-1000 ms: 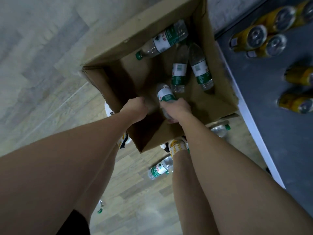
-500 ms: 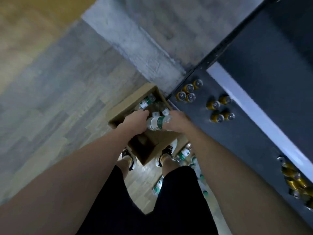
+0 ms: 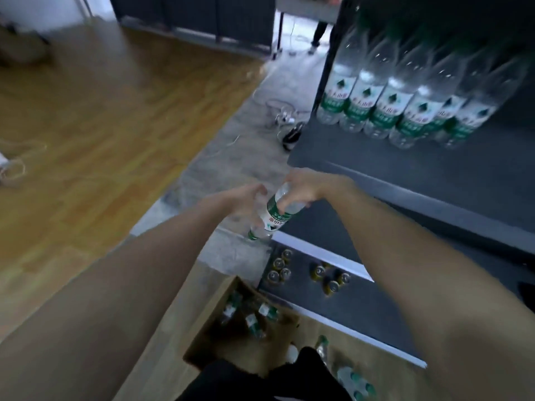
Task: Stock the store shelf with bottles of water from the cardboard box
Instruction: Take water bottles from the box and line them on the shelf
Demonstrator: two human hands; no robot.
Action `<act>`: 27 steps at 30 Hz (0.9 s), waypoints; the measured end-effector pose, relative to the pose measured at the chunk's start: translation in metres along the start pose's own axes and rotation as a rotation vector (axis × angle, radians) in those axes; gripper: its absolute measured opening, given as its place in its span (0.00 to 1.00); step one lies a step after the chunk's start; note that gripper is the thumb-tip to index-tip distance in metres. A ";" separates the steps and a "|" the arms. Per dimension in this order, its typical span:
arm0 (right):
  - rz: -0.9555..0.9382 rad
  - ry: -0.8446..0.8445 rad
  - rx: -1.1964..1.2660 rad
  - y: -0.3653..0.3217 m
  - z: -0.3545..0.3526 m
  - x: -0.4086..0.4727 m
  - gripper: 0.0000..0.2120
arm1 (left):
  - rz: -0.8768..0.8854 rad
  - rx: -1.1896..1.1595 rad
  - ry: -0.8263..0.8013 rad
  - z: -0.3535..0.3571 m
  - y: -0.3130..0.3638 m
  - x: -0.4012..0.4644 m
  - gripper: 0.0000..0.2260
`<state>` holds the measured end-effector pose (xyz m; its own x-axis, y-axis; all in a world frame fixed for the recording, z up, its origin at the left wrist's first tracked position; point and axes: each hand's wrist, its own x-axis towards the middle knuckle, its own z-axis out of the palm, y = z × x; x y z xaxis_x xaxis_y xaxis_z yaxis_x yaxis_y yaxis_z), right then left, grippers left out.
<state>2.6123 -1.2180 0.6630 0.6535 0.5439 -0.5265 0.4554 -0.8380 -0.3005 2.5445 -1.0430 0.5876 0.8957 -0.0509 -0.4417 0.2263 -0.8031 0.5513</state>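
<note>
While both arms reach forward, a clear plastic water bottle with a green-and-white label [image 3: 276, 217] hangs tilted in the air, cap end down-left, just off the front edge of the dark grey metal store shelf [image 3: 419, 175]. The right hand [image 3: 304, 188] curls its fingers round the bottle's upper body. The left hand [image 3: 246, 198] is just beside the bottle with curled fingers; whether it grips the bottle I cannot tell. Six tall clear bottles [image 3: 390, 111] stand in a row further back on that shelf. Yellow cans [image 3: 307, 272] sit on a lower tier. Below, an open brown cardboard box [image 3: 217, 337] holding more bottles rests on the wood-and-grey floor [image 3: 115, 125].
</note>
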 end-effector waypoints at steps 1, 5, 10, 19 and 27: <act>-0.002 0.049 0.014 -0.001 -0.018 -0.012 0.25 | 0.017 -0.011 0.009 -0.011 0.017 -0.003 0.37; 0.003 0.184 0.091 0.004 -0.076 -0.048 0.27 | 0.246 -0.136 -0.007 -0.033 0.071 -0.005 0.32; 0.011 0.283 0.233 0.027 -0.128 -0.084 0.18 | 0.361 -0.164 0.192 -0.048 0.117 0.001 0.26; 0.087 0.205 0.402 0.090 -0.160 -0.103 0.25 | 0.337 0.185 0.372 -0.097 0.160 0.025 0.26; 0.102 0.260 0.279 0.104 -0.164 -0.111 0.33 | 0.437 0.804 0.623 -0.149 0.227 0.006 0.18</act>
<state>2.6863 -1.3581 0.8202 0.8347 0.4197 -0.3565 0.2217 -0.8488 -0.4800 2.6580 -1.1373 0.8162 0.9250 -0.2972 0.2368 -0.2683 -0.9521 -0.1470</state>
